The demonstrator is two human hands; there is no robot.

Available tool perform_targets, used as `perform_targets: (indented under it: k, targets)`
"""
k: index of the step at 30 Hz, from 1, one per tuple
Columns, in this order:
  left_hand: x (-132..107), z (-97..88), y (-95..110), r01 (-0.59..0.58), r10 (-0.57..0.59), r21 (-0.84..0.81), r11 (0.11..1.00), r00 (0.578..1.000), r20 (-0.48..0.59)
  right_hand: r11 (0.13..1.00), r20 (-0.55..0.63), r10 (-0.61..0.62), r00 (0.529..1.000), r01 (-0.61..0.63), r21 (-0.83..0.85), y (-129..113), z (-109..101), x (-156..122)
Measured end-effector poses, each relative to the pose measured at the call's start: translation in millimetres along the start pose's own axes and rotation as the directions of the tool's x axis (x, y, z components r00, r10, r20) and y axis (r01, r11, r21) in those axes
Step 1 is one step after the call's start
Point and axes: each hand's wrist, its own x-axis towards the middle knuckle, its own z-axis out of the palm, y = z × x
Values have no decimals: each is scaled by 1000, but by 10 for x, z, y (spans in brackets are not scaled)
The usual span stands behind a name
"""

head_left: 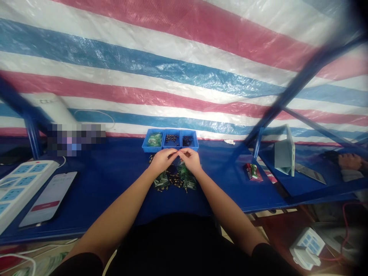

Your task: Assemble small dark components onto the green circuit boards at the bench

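My left hand (163,160) and my right hand (190,159) meet at the fingertips, just in front of three blue bins. Both are pinched closed; whatever lies between the fingers is too small to make out. Green-and-clear small packets fill the left bin (145,145). Small brassy-dark screw-like parts (171,138) lie in the middle bin, and dark small parts (187,141) in the right one. Below my hands, a loose pile of brass-coloured screw-like parts (174,179) spreads on the blue table, with green-and-clear packets (188,181) among them.
On the left lie a phone (48,199) and a white power strip (21,184). A small red-and-green box (253,171) and a tablet in a stand (284,153) are at right. Beyond a blue frame post (258,142), another person's hand (349,161) shows. Striped sheeting (172,76) hangs behind.
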Motion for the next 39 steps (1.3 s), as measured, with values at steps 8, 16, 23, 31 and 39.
perform_targets:
  k: [8,16,23,31,39]
  targets:
    - [4,-31,8,38,-37,-8,999,998,44,998,44,-48,998,46,38,38,-3,11]
    - [-5,-9,1,82,-82,9,997,997,12,999,33,-52,998,52,-1,60,-29,22]
    - [-25,21,-23,113,-113,8,994,993,-28,999,28,-28,999,26,45,41,-26,30]
    - [-10,23,-41,89,-89,-10,996,996,-5,995,42,-84,996,81,57,48,-2,25]
    - [-14,7,-22,100,-100,-19,995,995,-7,994,58,-94,994,91,52,110,6,25]
